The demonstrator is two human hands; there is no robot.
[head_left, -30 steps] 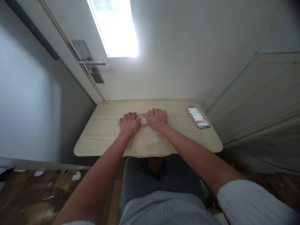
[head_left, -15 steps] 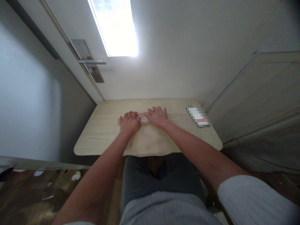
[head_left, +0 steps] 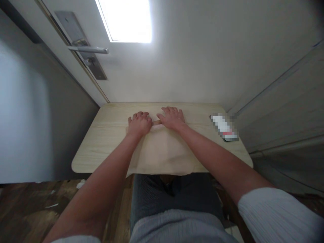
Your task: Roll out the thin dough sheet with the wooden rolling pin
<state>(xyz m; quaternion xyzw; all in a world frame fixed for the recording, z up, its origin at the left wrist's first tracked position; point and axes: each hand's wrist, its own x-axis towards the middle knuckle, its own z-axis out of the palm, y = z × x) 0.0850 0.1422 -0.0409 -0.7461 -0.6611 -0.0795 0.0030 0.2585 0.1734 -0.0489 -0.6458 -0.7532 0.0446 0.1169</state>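
Sheet (head_left: 162, 152): on the bench (head_left: 88, 148), overhanging its near edge.
Left hand (head_left: 140, 124): fingers bent; cannot tell if gripping.
Right hand (head_left: 172, 118): fingers spread toward the bench's far edge.
Pressure: best even, both sides.

Blurred object (head_left: 223, 127) on pale table (head_left: 88, 145), metal door handle (head_left: 88, 50), bright window (head_left: 126, 22), littered floor (head_left: 27, 206)
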